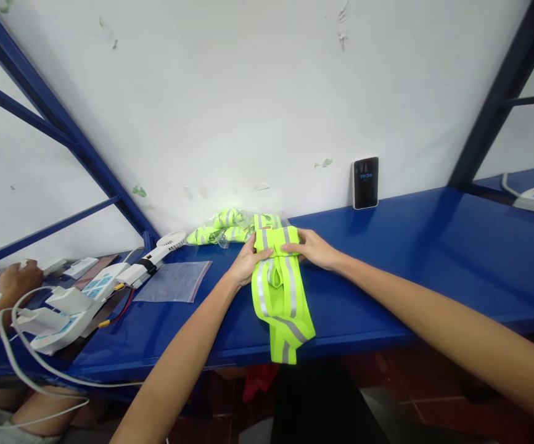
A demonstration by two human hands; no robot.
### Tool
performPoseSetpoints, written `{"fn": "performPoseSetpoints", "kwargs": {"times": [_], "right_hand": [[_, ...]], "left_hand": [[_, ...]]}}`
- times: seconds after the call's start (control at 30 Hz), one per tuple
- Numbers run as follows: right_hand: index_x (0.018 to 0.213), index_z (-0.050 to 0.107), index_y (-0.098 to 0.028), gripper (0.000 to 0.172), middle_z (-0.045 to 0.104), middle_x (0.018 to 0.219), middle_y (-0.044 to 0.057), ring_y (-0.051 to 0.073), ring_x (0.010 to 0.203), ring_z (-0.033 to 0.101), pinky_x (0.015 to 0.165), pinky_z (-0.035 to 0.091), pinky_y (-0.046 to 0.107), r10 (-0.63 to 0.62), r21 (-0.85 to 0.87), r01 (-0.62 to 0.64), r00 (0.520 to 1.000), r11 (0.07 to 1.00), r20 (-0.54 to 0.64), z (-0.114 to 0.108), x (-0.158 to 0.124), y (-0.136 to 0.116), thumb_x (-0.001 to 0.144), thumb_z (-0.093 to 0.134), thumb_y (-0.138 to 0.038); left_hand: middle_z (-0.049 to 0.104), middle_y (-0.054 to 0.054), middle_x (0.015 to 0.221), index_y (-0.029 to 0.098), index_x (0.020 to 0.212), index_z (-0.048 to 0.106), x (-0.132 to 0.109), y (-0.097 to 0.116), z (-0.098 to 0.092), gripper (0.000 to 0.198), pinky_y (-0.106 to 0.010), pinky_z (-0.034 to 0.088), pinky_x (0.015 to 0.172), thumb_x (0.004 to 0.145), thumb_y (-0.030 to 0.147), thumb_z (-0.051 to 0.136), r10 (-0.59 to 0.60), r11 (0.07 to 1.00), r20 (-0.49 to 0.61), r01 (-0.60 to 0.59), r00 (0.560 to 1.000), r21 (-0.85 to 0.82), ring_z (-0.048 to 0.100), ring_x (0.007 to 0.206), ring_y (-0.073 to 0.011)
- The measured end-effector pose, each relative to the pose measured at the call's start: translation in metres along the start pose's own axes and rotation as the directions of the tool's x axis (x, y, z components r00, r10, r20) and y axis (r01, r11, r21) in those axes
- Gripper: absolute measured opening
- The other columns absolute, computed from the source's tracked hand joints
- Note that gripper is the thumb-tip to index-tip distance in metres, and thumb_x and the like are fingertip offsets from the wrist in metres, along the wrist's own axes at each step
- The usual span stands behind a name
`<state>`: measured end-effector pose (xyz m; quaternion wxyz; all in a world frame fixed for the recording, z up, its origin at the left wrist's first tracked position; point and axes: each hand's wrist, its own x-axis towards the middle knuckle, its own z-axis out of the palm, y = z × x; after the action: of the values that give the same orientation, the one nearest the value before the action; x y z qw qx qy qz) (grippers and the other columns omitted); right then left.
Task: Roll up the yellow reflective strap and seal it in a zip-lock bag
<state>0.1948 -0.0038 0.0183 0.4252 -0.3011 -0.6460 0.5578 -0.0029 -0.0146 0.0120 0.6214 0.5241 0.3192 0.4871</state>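
Note:
A neon-yellow reflective strap [280,290] with silver stripes is held over the front part of the blue table. Its upper part is folded flat, and loose loops hang down past the table's front edge. My left hand [247,259] grips the left side of the folded part, thumb on top. On the right side, my right hand [314,248] pinches the same strap, its thumb also on top. The fingers beneath the strap are mostly hidden. Just behind lie more yellow straps [230,227] in clear plastic bags against the wall.
An empty zip bag [173,282] lies left of my hands, near a small white fan [171,240]. A power strip [79,308] with plugs and cables sits further left, beside another person's hand [20,280]. A phone-like device [365,183] leans on the wall.

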Motion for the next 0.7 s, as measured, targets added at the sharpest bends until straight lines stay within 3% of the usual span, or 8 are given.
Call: {"fn": "performPoseSetpoints", "kwargs": {"times": [0.13, 0.27, 0.47, 0.57, 0.7], "right_hand": [[0.104, 0.062, -0.016, 0.039, 0.071, 0.103, 0.009, 0.024, 0.087, 0.068, 0.071, 0.058, 0.036, -0.089, 0.04, 0.095, 0.986, 0.995, -0.144, 0.0, 0.005, 0.002, 0.071, 0.075, -0.033], [0.104, 0.06, -0.016, 0.04, 0.07, 0.108, 0.01, 0.023, 0.086, 0.068, 0.068, 0.057, 0.033, -0.09, 0.099, 0.123, 0.952, 0.987, -0.292, -0.007, 0.01, 0.003, 0.071, 0.073, -0.035], [0.105, 0.058, -0.017, 0.041, 0.069, 0.112, 0.011, 0.025, 0.093, 0.067, 0.075, 0.056, 0.036, -0.1, 0.109, 0.14, 0.945, 0.984, -0.313, -0.01, 0.012, 0.0, 0.072, 0.071, -0.038], [0.104, 0.058, -0.018, 0.04, 0.068, 0.112, 0.011, 0.024, 0.096, 0.066, 0.084, 0.053, 0.038, -0.152, 0.097, 0.188, 0.943, 0.977, -0.296, -0.005, 0.013, 0.0, 0.073, 0.07, -0.04], [0.104, 0.054, -0.02, 0.041, 0.068, 0.107, 0.008, 0.023, 0.095, 0.065, 0.083, 0.053, 0.038, -0.164, 0.108, 0.201, 0.946, 0.974, -0.28, 0.001, 0.012, 0.003, 0.072, 0.07, -0.039]], "left_hand": [[0.069, -0.009, 0.111, 0.023, 0.136, 0.045, 0.001, 0.0, 0.003, 0.075, -0.041, 0.053, 0.086, 0.069, 0.024, 0.078, -0.02, 0.997, -0.034, 0.017, 0.999, -0.075, 0.069, 0.091, -0.026], [0.072, -0.013, 0.101, 0.013, 0.119, 0.061, 0.003, -0.001, 0.006, 0.05, -0.044, 0.052, 0.087, 0.08, 0.043, 0.064, -0.164, 0.971, -0.055, 0.151, 0.985, -0.185, 0.068, 0.095, -0.0307], [0.072, -0.009, 0.101, 0.015, 0.108, 0.066, 0.009, -0.01, 0.002, 0.038, -0.036, 0.052, 0.084, 0.077, 0.036, 0.071, -0.059, 0.998, -0.091, 0.057, 0.994, -0.018, 0.068, 0.089, -0.0242], [0.073, -0.007, 0.091, 0.016, 0.101, 0.066, 0.01, -0.014, -0.002, 0.035, -0.032, 0.052, 0.074, 0.075, 0.038, 0.073, -0.015, 0.996, -0.081, 0.022, 0.997, 0.089, 0.068, 0.078, -0.0207], [0.071, -0.004, 0.081, 0.016, 0.093, 0.064, 0.01, -0.017, -0.002, 0.032, -0.029, 0.051, 0.067, 0.075, 0.041, 0.072, 0.002, 0.987, -0.096, 0.013, 0.995, 0.158, 0.066, 0.069, -0.0184]]}}
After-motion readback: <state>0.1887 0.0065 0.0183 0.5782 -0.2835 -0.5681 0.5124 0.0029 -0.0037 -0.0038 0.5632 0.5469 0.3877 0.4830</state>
